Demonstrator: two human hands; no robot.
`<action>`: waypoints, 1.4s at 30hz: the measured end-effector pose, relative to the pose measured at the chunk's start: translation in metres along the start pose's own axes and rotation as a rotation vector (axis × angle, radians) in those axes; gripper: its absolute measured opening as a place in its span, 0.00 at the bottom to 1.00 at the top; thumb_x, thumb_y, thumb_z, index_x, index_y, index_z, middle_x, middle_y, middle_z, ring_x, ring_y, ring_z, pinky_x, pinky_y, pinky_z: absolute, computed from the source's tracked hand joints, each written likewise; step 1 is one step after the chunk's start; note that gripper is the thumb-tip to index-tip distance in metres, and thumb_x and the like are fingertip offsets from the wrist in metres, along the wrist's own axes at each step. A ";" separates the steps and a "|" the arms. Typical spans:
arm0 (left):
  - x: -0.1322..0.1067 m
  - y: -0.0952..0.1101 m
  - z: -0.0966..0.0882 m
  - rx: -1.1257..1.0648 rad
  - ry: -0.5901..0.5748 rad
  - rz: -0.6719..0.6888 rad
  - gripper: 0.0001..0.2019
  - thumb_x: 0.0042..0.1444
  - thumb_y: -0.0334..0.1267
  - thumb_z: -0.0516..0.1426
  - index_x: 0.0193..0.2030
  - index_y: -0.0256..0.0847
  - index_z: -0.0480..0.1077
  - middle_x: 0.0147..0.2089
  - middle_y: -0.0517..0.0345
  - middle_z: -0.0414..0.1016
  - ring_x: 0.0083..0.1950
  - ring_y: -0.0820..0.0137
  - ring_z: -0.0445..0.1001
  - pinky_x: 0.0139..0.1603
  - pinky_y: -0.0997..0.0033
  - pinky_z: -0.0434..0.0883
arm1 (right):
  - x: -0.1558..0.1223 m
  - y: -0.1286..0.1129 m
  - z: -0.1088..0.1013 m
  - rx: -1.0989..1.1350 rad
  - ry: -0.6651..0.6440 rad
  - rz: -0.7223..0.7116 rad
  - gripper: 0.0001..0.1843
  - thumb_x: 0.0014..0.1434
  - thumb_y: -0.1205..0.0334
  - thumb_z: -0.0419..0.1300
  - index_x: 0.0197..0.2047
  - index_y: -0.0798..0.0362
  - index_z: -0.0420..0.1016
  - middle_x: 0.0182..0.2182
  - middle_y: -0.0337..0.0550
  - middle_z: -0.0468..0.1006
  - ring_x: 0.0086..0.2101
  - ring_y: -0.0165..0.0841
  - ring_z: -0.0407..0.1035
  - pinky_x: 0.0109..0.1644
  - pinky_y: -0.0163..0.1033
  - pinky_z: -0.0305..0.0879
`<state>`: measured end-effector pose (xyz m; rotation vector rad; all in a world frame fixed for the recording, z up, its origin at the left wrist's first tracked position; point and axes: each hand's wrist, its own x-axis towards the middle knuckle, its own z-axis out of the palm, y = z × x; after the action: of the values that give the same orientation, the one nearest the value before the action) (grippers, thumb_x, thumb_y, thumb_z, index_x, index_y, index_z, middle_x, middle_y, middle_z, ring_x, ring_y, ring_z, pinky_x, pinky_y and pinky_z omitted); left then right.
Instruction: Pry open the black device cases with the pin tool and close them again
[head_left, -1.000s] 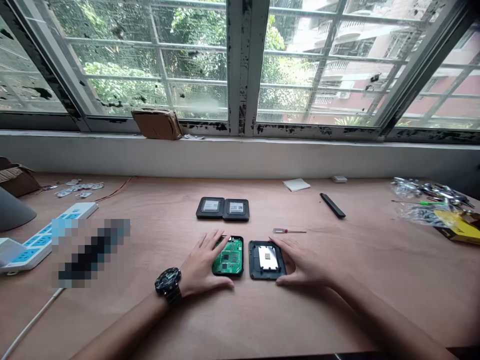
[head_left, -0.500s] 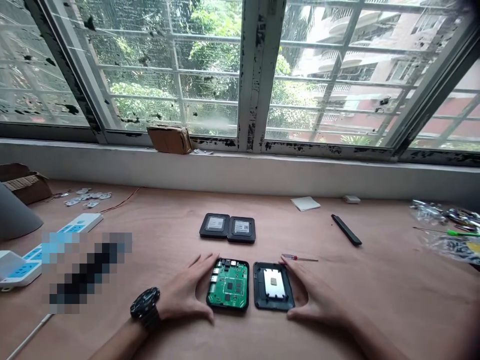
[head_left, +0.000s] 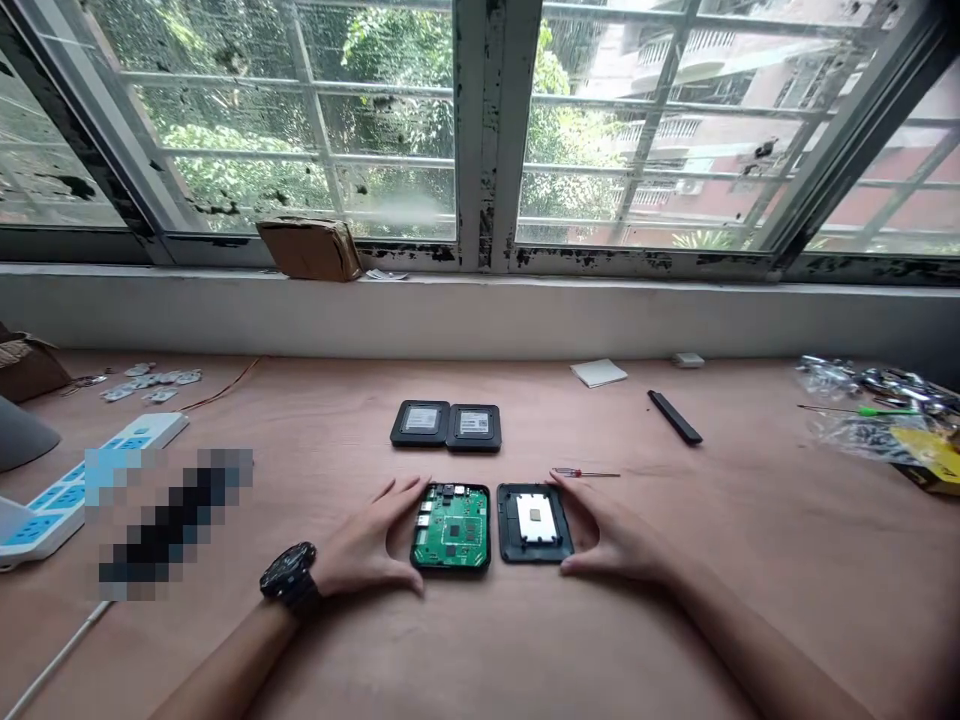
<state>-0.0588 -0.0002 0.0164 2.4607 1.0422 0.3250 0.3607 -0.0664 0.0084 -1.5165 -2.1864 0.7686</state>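
Observation:
A green circuit board (head_left: 457, 540) lies in a shallow black case on the table. My left hand (head_left: 375, 545), with a black watch (head_left: 289, 572) on the wrist, rests at its left side, thumb and fingers spread around its corners; whether it touches the case I cannot tell. Just to the right lies a black cover (head_left: 511, 535) with a white plate (head_left: 531, 520) on its inner side. Curved around the cover's right side is my right hand (head_left: 611, 535), thumb and fingers apart, fingertips at its edge. A small red-handled screwdriver (head_left: 592, 474) lies just behind this hand.
Two flat black squares with white labels (head_left: 421, 418) lie behind the board. A black bar (head_left: 675, 418) and white paper (head_left: 598, 373) lie farther right. Plastic bags (head_left: 847, 435) sit at the far right; a power strip (head_left: 97, 475) stands at the left.
The view has shifted, so the table and everything on it appear higher in the picture. Both hands keep nearly the same place beside the board and the cover.

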 end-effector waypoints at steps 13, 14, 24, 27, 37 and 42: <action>0.000 -0.003 0.000 -0.014 -0.009 0.003 0.65 0.41 0.69 0.69 0.79 0.51 0.38 0.77 0.47 0.48 0.77 0.42 0.46 0.75 0.42 0.51 | -0.001 0.002 -0.004 0.024 -0.036 -0.005 0.67 0.46 0.38 0.74 0.78 0.43 0.41 0.74 0.48 0.53 0.71 0.52 0.49 0.74 0.56 0.50; 0.000 -0.003 0.000 -0.013 -0.010 -0.003 0.65 0.41 0.69 0.69 0.79 0.51 0.38 0.77 0.47 0.48 0.77 0.42 0.46 0.75 0.42 0.51 | 0.000 0.001 -0.004 0.018 -0.034 -0.006 0.66 0.46 0.37 0.74 0.77 0.43 0.42 0.74 0.49 0.53 0.71 0.53 0.49 0.74 0.56 0.50; -0.001 -0.005 0.002 -0.030 0.012 0.006 0.65 0.41 0.69 0.69 0.78 0.53 0.39 0.77 0.49 0.49 0.76 0.42 0.48 0.75 0.41 0.51 | 0.001 -0.009 -0.003 -0.064 -0.021 -0.045 0.62 0.49 0.35 0.71 0.77 0.46 0.47 0.73 0.50 0.54 0.70 0.55 0.50 0.73 0.58 0.51; 0.000 -0.004 0.001 -0.028 0.012 0.006 0.64 0.42 0.69 0.69 0.78 0.53 0.39 0.77 0.49 0.49 0.76 0.42 0.49 0.75 0.41 0.51 | -0.001 -0.014 -0.004 -0.144 0.005 -0.051 0.60 0.49 0.33 0.70 0.77 0.43 0.48 0.73 0.49 0.56 0.69 0.56 0.53 0.71 0.58 0.55; -0.003 0.002 0.000 -0.017 0.031 0.009 0.61 0.45 0.68 0.68 0.78 0.50 0.43 0.77 0.48 0.51 0.76 0.43 0.50 0.75 0.43 0.51 | -0.042 -0.025 0.021 -0.327 0.189 -0.043 0.48 0.55 0.32 0.66 0.72 0.43 0.61 0.57 0.53 0.77 0.54 0.57 0.71 0.57 0.59 0.70; -0.005 0.003 0.000 -0.032 0.035 0.034 0.59 0.46 0.67 0.68 0.78 0.52 0.43 0.76 0.48 0.52 0.76 0.43 0.51 0.75 0.42 0.51 | -0.048 -0.026 0.019 -0.213 0.168 -0.071 0.50 0.54 0.38 0.69 0.74 0.38 0.55 0.68 0.47 0.64 0.64 0.56 0.62 0.65 0.58 0.65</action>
<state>-0.0606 -0.0054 0.0180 2.4543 1.0028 0.3945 0.3477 -0.1228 0.0103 -1.5308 -2.2378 0.3808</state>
